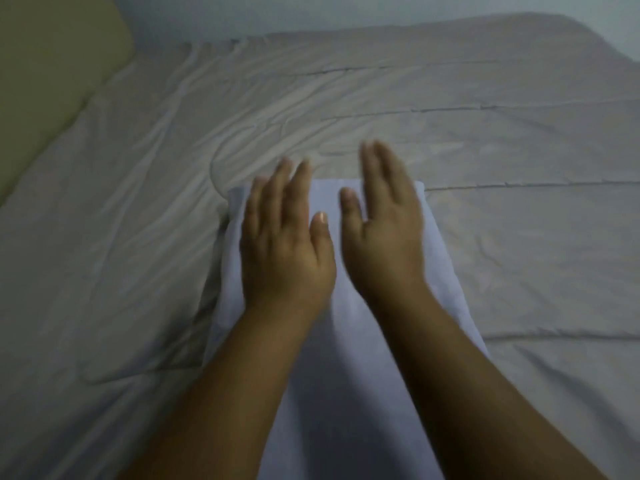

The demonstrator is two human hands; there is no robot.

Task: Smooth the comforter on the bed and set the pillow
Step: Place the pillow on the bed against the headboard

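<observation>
A pale beige comforter point(450, 140) covers the bed, creased toward the left and crossed by stitched seams on the right. A white pillow point(332, 341) lies lengthwise on it in the near middle, running toward me. My left hand point(282, 244) rests palm down on the pillow's left part, fingers spread. My right hand point(384, 233) hovers just over the pillow's right part, fingers together and blurred by motion. Neither hand grips anything. My forearms hide the pillow's near end.
A yellow-green wall or headboard panel point(45, 81) borders the bed at the upper left. A pale wall point(311, 12) runs behind the bed's far edge. The comforter's rounded far corner point(571, 29) lies at the upper right.
</observation>
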